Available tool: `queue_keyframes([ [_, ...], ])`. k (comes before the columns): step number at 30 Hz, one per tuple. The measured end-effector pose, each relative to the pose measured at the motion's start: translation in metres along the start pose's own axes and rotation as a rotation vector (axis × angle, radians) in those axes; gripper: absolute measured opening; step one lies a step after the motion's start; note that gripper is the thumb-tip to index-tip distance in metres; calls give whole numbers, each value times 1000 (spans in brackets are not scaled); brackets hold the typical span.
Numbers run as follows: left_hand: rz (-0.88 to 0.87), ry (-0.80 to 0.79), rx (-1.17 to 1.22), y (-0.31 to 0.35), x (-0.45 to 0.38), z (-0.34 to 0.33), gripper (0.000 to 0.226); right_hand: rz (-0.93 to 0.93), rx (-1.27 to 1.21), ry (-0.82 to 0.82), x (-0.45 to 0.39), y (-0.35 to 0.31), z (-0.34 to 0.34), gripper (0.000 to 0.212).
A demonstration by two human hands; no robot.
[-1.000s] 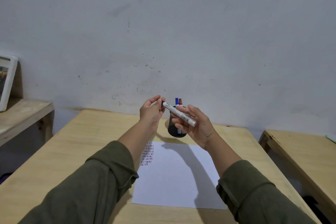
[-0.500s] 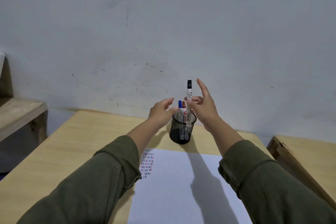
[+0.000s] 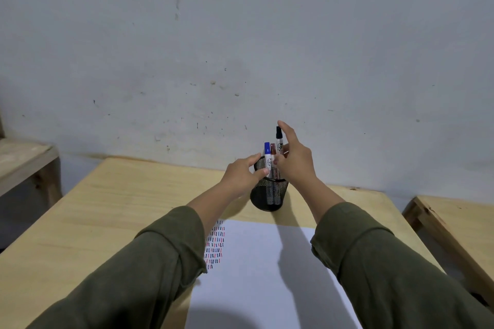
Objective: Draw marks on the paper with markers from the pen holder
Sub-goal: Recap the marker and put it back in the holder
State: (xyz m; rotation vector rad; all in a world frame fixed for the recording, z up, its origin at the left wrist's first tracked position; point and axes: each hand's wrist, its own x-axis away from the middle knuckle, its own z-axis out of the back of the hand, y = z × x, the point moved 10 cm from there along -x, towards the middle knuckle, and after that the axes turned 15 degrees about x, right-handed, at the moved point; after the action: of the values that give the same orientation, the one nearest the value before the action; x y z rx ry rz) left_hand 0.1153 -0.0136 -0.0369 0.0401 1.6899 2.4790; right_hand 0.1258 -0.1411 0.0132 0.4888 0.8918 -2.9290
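Note:
A black mesh pen holder (image 3: 268,196) stands on the wooden table beyond the white paper (image 3: 267,275). Inside it stand a blue-capped marker (image 3: 267,153) and a red-capped marker (image 3: 273,151). My right hand (image 3: 295,165) pinches a black-capped marker (image 3: 279,139) upright over the holder, its lower end hidden behind my fingers and the rim, the index finger pointing up. My left hand (image 3: 242,176) grips the holder's left side, thumb across the front mesh. Rows of short blue, red and black marks (image 3: 215,246) fill the paper's upper left corner.
The table (image 3: 120,208) backs onto a grey wall. A wooden bench (image 3: 459,222) stands to the right across a narrow gap, and a wooden shelf (image 3: 24,160) sits at the left. My sleeves cover part of the paper's lower area.
My right hand turned the black marker upright and lowered it toward the holder. My left hand left the marker's cap and closed on the holder's side.

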Motion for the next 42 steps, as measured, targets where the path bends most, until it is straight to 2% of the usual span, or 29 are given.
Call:
queue_keyframes([
  [20, 25, 23, 39, -2, 3, -1, 55, -9, 131, 16, -5, 24, -15, 60],
  [30, 30, 29, 54, 0, 5, -1, 54, -45, 153, -62, -1, 31, -20, 65],
  [37, 19, 116, 106, -1, 11, 5, 53, -66, 119, -52, 4, 37, -8, 59],
  [42, 20, 157, 59, 2, 20, 15, 57, -90, 81, 5, 13, 34, 16, 54],
])
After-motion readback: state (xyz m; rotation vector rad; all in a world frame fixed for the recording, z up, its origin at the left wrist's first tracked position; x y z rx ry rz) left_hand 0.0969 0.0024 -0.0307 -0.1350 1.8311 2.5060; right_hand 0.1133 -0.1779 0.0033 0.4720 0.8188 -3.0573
